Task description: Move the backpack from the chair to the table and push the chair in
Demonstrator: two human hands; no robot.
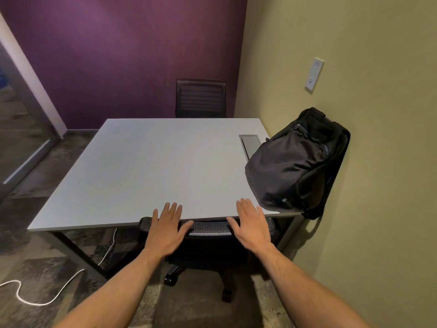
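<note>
A black backpack (298, 162) stands upright on the right side of the grey table (146, 166), leaning against the yellow wall. The black mesh-backed chair (208, 227) sits tucked under the table's near edge, only the top of its backrest and its wheeled base showing. My left hand (168, 228) lies flat over the left part of the backrest top, fingers spread. My right hand (251, 223) is spread over the right part of the backrest. Neither hand grips anything.
A second black chair (200, 98) stands at the table's far side against the purple wall. A metal cable hatch (249, 144) is set in the tabletop beside the backpack. A white cable (47, 297) trails across the carpet at the left. A glass door (21, 129) is at far left.
</note>
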